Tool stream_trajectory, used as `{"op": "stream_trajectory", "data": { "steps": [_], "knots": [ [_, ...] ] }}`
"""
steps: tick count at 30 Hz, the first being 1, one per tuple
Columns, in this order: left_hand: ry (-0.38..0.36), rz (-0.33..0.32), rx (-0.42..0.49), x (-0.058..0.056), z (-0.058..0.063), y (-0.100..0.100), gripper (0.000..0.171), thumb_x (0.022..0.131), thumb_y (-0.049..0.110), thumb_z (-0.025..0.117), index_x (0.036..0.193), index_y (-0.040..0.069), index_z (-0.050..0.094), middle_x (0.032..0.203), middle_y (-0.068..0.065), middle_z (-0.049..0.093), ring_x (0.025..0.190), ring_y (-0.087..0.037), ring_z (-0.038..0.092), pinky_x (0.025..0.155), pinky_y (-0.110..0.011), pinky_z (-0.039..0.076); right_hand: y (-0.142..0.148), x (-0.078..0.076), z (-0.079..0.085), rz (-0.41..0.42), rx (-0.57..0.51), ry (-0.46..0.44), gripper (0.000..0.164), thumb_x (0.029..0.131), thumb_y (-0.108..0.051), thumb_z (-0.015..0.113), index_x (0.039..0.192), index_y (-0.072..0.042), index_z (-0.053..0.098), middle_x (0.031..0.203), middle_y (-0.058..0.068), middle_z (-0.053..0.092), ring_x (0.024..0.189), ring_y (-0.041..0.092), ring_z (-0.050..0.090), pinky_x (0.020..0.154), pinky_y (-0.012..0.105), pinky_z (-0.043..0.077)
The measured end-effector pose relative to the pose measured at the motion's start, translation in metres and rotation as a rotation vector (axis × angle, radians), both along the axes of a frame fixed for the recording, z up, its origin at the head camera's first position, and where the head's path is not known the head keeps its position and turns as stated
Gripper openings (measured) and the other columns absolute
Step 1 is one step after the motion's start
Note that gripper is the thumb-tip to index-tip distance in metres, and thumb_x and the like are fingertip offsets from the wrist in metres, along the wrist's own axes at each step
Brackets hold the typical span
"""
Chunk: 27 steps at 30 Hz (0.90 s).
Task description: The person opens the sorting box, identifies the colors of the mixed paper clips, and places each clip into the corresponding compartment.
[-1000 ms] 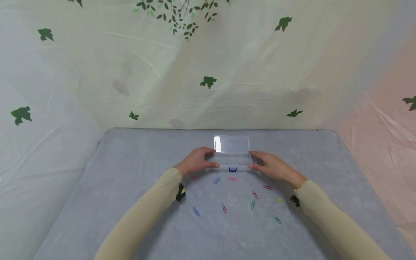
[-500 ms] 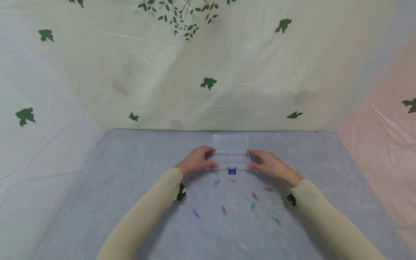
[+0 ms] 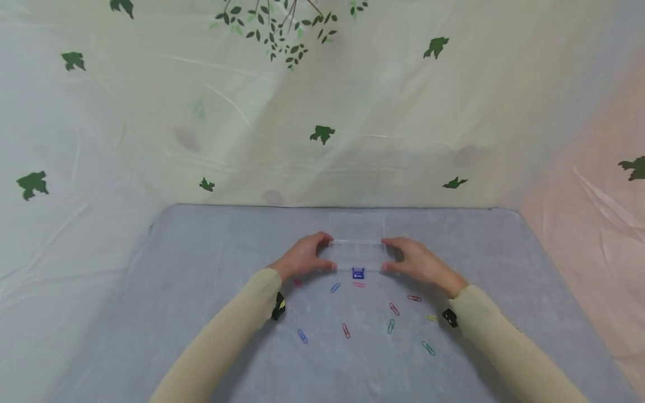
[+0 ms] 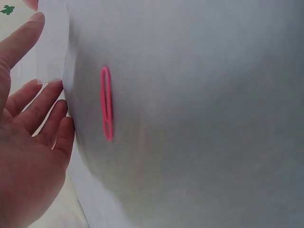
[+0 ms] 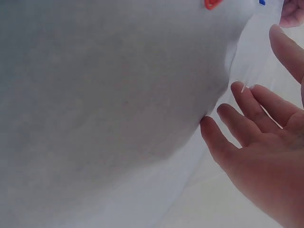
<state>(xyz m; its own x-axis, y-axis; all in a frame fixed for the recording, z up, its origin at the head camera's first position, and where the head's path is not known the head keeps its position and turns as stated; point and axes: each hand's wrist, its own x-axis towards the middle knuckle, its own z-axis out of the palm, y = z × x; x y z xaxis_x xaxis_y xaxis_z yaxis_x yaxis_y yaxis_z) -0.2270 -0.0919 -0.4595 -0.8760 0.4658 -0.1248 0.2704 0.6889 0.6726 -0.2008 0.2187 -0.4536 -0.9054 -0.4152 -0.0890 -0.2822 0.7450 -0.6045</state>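
Both ends of a clear box (image 3: 356, 255) are held, the left by the left hand (image 3: 304, 257) and the right by the right hand (image 3: 417, 261); each end is spanned between a thumb at the front corner and fingers at the rear, with a wide gap. Whether its base is rested on the grey cloth (image 3: 242, 246) or slightly raised cannot be told. Its clear lid (image 3: 356, 226) is tilted back open, and its blue latch (image 3: 358, 273) is turned to the front. The box appears to be being steadied or positioned; for the next move, an even, level loosening of both hands seems called for. Nearer the person, a pink paper clip (image 4: 107, 103) and various other coloured clips (image 3: 346, 331) are scattered.
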Motion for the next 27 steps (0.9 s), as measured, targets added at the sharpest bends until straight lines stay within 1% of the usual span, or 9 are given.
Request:
{"op": "stream_trajectory", "data": {
  "steps": [5, 9, 15, 22, 27],
  "knots": [
    [0.001, -0.022, -0.011, 0.003, 0.000, 0.001, 0.073, 0.089, 0.030, 0.084, 0.151, 0.010, 0.052, 0.149, -0.011, 0.055, 0.140, -0.028, 0.049, 0.119, -0.044, 0.036, 0.004, 0.006, 0.001, -0.010, -0.007, 0.024, 0.074, 0.093, -0.030, 0.080, 0.152, 0.003, 0.047, 0.153, 0.025, 0.048, 0.144, 0.044, 0.041, 0.117, 0.061, 0.031],
    [-0.003, -0.028, -0.003, 0.004, 0.000, 0.001, 0.072, 0.089, 0.031, 0.084, 0.151, 0.011, 0.053, 0.150, -0.010, 0.055, 0.142, -0.029, 0.047, 0.120, -0.044, 0.034, 0.012, 0.016, 0.007, -0.031, -0.019, 0.078, 0.072, 0.094, -0.030, 0.078, 0.150, 0.004, 0.048, 0.151, 0.026, 0.050, 0.141, 0.045, 0.044, 0.115, 0.062, 0.034],
    [0.005, -0.024, -0.001, 0.003, -0.001, -0.001, 0.071, 0.090, 0.031, 0.083, 0.151, 0.012, 0.053, 0.151, -0.010, 0.055, 0.143, -0.028, 0.046, 0.120, -0.043, 0.033, 0.029, 0.034, 0.019, -0.087, -0.031, 0.141, 0.064, 0.096, -0.029, 0.077, 0.148, 0.000, 0.053, 0.150, 0.023, 0.053, 0.140, 0.044, 0.046, 0.112, 0.062, 0.038],
    [-0.004, -0.026, 0.000, 0.003, 0.000, -0.002, 0.071, 0.090, 0.032, 0.083, 0.151, 0.012, 0.052, 0.151, -0.011, 0.054, 0.142, -0.029, 0.046, 0.121, -0.045, 0.033, 0.045, 0.057, 0.028, -0.083, -0.049, 0.221, 0.057, 0.095, -0.025, 0.078, 0.142, 0.002, 0.059, 0.144, 0.023, 0.058, 0.135, 0.043, 0.051, 0.109, 0.062, 0.041],
    [-0.025, -0.020, 0.017, 0.004, 0.002, -0.002, 0.071, 0.090, 0.030, 0.083, 0.151, 0.010, 0.053, 0.150, -0.012, 0.055, 0.141, -0.030, 0.048, 0.120, -0.046, 0.034, 0.053, 0.075, 0.030, -0.080, -0.035, 0.267, 0.050, 0.093, -0.019, 0.080, 0.136, 0.002, 0.064, 0.137, 0.022, 0.064, 0.129, 0.043, 0.057, 0.104, 0.061, 0.046]
  ]
}}
